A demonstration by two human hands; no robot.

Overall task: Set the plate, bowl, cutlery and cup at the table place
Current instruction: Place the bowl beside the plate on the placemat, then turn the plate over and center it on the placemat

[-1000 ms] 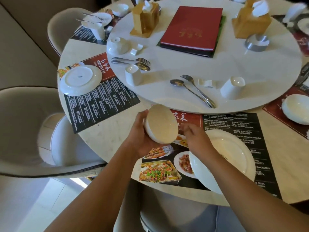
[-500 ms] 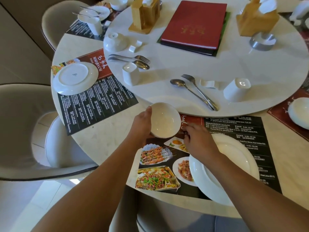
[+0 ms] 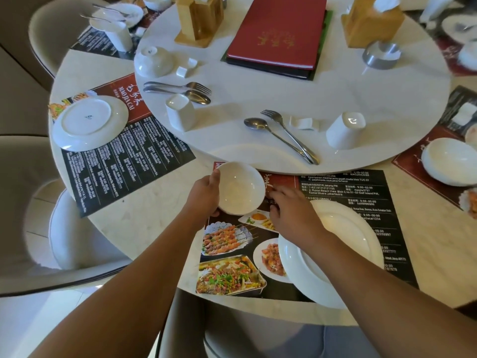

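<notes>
Plate (image 3: 348,236) looks sorted to me: right way up on the right half of the placemat (image 3: 335,187), close to the near edge of the table (image 3: 154,210). Bowl (image 3: 238,191) is the bit in progress. It's upright at the mat's far left corner, right by the rim of the turntable (image 3: 335,94), and I honestly can't tell if it's fully down or a hair off the mat. Left hand (image 3: 204,196) has it by the left side, thumb on the rim and fingers curled under. Right hand (image 3: 291,210) is on the mat just beside the bowl's right side, fingers loosely bent with nothing in them; touching the bowl or not, can't say.

So I'd call it roughly halfway. Cup (image 3: 344,130) hasn't been brought over; it's upside down near the turntable's near edge, off to the right. Fork (image 3: 289,133) and spoon (image 3: 273,135) lie side by side just left of it, not set out yet either. All three need to come down to the mat, and the cup needs flipping.
</notes>
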